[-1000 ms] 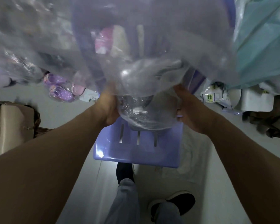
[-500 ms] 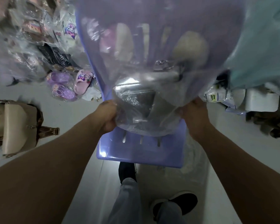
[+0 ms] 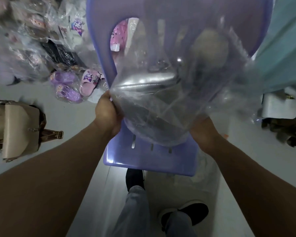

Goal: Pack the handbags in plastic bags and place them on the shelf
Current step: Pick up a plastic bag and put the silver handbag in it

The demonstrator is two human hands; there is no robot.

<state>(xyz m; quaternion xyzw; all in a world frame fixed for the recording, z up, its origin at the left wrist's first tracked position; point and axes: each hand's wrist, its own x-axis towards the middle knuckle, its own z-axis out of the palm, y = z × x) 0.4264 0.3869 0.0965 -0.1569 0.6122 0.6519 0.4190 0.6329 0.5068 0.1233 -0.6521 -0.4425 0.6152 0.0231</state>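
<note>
Pale floor runs under a lilac plastic chair point(image 3: 149, 161). Above its seat, the left hand point(image 3: 108, 115) and the right hand point(image 3: 203, 132) each grip a side of a clear plastic bag point(image 3: 237, 93) with a silver handbag point(image 3: 143, 82) inside. A beige handbag point(image 3: 19, 129) lies on the floor, well apart to the left.

Both forearms are bare. The left forearm point(image 3: 50, 177) enters from 8 o'clock and ends in the left hand point(image 3: 108, 115). The right forearm point(image 3: 255, 177) enters from 4 o'clock and ends in the right hand point(image 3: 203, 132). At 6 o'clock are two legs in faded grey-blue trousers point(image 3: 135, 211), loose at the ankle. The left shoe point(image 3: 134, 178) is plain black. The right shoe point(image 3: 193, 212), toward 5 o'clock, is black with a pale sole rim.
</note>
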